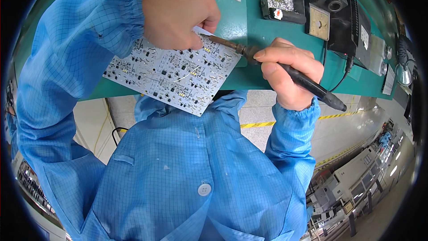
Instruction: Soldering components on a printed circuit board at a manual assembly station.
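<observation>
A white circuit board (176, 78) with rows of small parts lies slanted at the front edge of the green mat, its near corner jutting past it. My left hand (180, 20) rests over the board's far edge, fingers curled in and closed; whatever they hold is hidden beneath them. My right hand (292, 69) grips a soldering iron (312, 85) by its black handle. The iron's brownish tip points left and reaches the board's far part, close to my left fingertips. Across the board's middle runs a thin pale curved strand (187, 74).
Behind on the green mat (249, 78) stands a dark tray (283, 0) of metallic scraps. Right of it are an iron stand with a square sponge (318, 21) and a black box (350, 31) with a cable. Glass jars (385, 60) sit farther right.
</observation>
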The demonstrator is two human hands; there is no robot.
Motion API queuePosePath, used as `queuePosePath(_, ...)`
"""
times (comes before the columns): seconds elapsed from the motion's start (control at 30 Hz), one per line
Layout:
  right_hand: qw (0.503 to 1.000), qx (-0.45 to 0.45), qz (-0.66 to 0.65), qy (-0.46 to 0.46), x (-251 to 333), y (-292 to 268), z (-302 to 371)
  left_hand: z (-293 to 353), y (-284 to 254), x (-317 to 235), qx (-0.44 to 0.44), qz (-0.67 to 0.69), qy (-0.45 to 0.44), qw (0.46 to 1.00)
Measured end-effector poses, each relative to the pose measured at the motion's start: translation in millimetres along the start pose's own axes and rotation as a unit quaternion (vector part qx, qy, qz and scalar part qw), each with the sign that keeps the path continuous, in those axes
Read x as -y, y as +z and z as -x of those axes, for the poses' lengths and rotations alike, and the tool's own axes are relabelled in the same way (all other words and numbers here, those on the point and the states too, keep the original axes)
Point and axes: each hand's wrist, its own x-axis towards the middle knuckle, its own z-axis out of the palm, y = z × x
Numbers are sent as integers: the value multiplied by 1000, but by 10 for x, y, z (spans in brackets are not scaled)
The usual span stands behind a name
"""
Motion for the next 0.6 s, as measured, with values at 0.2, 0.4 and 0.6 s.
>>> queuePosePath(0.2,1000,4,0,0,1,3,-45,-19,-8,30,2,12,24,1000)
queuePosePath(0.4,1000,19,5,-3,1,5,-52,-16,16,18,-2,1,-3,1000)
queuePosePath(0.6,1000,17,-4,-13,-26,27,-80,-16,63,84,-35,-7,33,999)
